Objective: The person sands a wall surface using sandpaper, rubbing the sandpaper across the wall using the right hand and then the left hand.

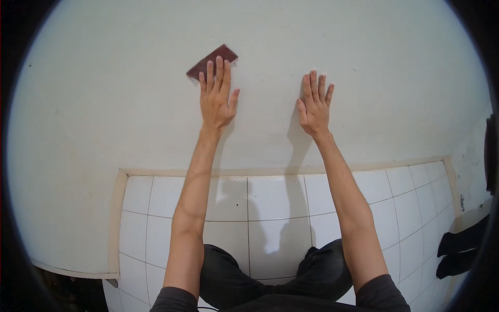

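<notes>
Against the pale painted wall (269, 128), my left hand (216, 95) lies with its fingers pressed over a reddish-brown sheet of sandpaper (224, 51). The sheet is tilted, and its upper edge shows beyond the fingertips. Ragged, lighter edges stick out at its lower corners. Further right, my right hand (316, 103) is held flat at the wall with its palm inward. Its little finger and thumb are spread, and no object shows in it. Both arms are stretched forward.
White floor tiles (278, 199) meet the wall at a beige skirting strip (265, 171). A wall corner (119, 222) juts out on the left. Two dark, elongated things (460, 245) extend in from the right; I cannot tell what they are. My knees (230, 269) are bent below.
</notes>
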Motion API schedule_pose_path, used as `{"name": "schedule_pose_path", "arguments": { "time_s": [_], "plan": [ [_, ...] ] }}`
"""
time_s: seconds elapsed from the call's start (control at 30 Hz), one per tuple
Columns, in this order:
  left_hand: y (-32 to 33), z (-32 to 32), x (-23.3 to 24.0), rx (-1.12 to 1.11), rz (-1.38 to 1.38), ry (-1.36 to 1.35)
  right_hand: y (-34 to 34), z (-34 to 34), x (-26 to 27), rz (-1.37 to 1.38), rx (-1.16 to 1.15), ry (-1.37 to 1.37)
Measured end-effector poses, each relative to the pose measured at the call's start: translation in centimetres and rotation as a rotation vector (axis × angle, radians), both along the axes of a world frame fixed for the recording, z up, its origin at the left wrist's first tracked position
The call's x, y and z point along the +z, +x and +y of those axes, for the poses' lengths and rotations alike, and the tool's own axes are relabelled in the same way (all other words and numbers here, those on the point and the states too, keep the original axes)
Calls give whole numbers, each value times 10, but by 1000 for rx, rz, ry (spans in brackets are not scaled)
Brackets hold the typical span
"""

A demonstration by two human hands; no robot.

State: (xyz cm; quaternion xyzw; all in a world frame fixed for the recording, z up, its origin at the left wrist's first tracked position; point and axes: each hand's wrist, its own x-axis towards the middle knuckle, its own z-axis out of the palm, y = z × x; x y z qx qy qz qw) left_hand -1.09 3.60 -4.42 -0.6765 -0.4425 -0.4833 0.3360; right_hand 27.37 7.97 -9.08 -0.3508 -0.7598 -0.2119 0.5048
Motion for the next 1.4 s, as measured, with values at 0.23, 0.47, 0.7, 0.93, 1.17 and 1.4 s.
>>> {"name": "schedule_pose_path", "arguments": {
  "time_s": [0.23, 0.47, 0.7, 0.93, 1.17, 1.4],
  "plan": [
    [-29, -11, 37, 62, 24, -7, 5, 0, -3, -15, -18, 12],
    [-28, -3, -33, -36, 70, 113, -2, -2, 1, -11, -5, -17],
    [3, -7, 53, -29, 9, 78, 8, 5, -7, -17, -64, 38],
    [-51, 0, -26, 40, -42, 216, 1, 4, -2, -10, -31, 23],
    [-2, -7, 3, -9, 132, -40, 4, 4, -4, -9, -50, 28],
    [-43, -5, 33, -35, 9, 145, 4, 4, -4, -13, -46, 14]
  ]
}}
